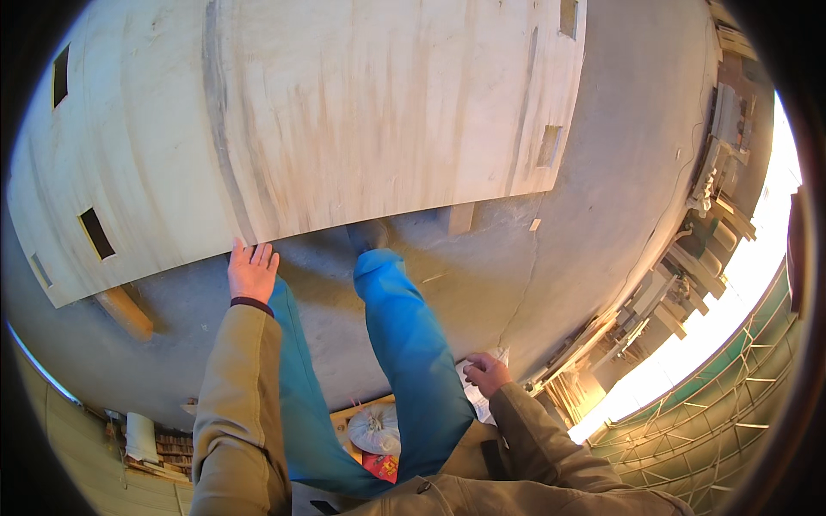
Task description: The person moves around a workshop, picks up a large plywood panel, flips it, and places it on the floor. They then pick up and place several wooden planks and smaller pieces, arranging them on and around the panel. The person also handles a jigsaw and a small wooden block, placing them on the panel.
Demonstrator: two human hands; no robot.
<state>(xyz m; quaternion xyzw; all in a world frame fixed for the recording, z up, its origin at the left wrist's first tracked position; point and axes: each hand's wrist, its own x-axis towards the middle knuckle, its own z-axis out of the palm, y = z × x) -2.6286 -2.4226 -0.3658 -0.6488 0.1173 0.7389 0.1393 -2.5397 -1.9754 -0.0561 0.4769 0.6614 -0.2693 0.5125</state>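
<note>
A large pale plywood sheet (pixel 361 112) with brown streaks and several rectangular cut-outs spreads in front of me, raised above the floor. My left hand (pixel 253 273) lies on its near edge, fingers stretched out over the top surface. Down by my right thigh, my right hand (pixel 488 375) hangs with its fingers curled in. Just behind that hand is a white, crumpled, paper-like thing (pixel 476 397); whether the fingers touch it I cannot tell. No object shows clearly in either hand.
A wooden block (pixel 126 313) juts from under the sheet at the left. Behind my legs sit a tied translucent bag (pixel 376 430) and something red (pixel 381 467). Stacked timber and offcuts (pixel 662 288) line the right side. A thin cable (pixel 680 176) runs along the grey floor (pixel 619 146).
</note>
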